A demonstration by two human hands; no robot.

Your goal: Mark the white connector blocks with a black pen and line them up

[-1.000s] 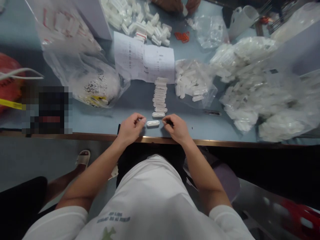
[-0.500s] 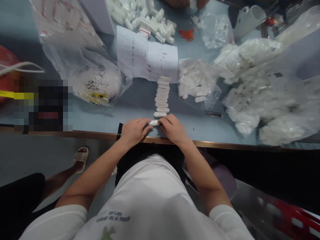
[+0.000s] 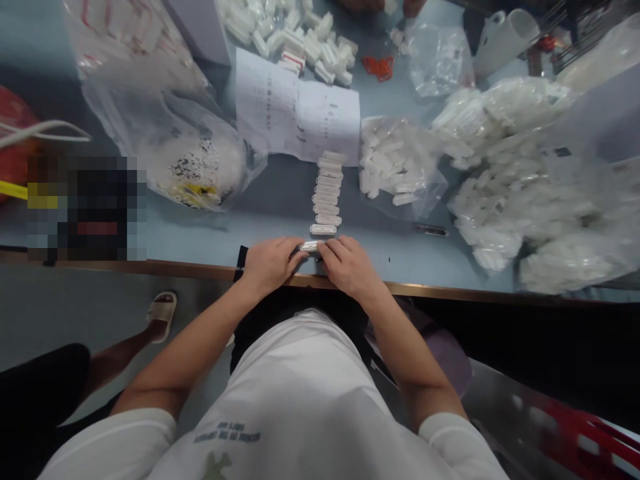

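Near the table's front edge, a small white plastic connector-like piece with a row of dark dots is held between my two hands. My left hand pinches its left end between thumb and fingertips. At the other end, my right hand has its fingers closed on the piece and covers part of it. A tiny dark spot shows below the right fingertips; what it is I cannot tell. Just beyond my hands, several similar white pieces lie in a column running away from me.
Printed sheets lie behind the column. An opened bag of white parts is to its right, with a dark slim tool nearby. Larger bags crowd the right; another clear bag is left. Another person's hands show at the far edge.
My right fingers have drawn slightly back toward me and curled closer over the piece. The left hand keeps its pinch. The whole view has shifted slightly.
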